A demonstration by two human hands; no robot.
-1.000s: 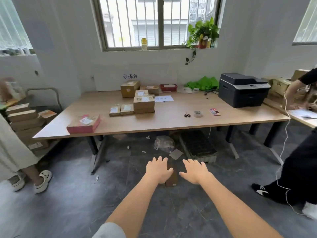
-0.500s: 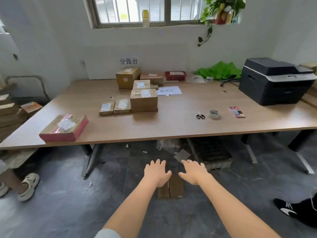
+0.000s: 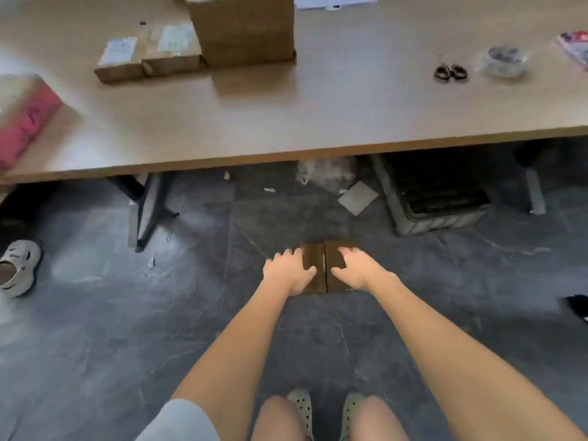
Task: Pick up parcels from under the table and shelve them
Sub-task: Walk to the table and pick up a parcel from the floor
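Observation:
Two small brown cardboard parcels lie side by side on the dark floor in front of the table: a left parcel (image 3: 315, 265) and a right parcel (image 3: 335, 254). My left hand (image 3: 288, 272) hovers over the left one with fingers spread. My right hand (image 3: 356, 268) reaches over the right one, fingers apart. Both hands cover part of the parcels; whether they touch them is unclear. The wooden table (image 3: 318, 122) stretches across the top.
On the table lie several cardboard boxes (image 3: 241, 30), a pink parcel (image 3: 22, 122), scissors (image 3: 450, 72) and a tape roll (image 3: 504, 60). Under it stand a black crate (image 3: 436, 192), a plastic bag (image 3: 327, 175) and a table leg (image 3: 143, 208). Another person's shoe (image 3: 17, 268) is at left.
The view has tilted down and come nearer the floor. Both hands have dropped closer to the two brown parcels, which were partly hidden before.

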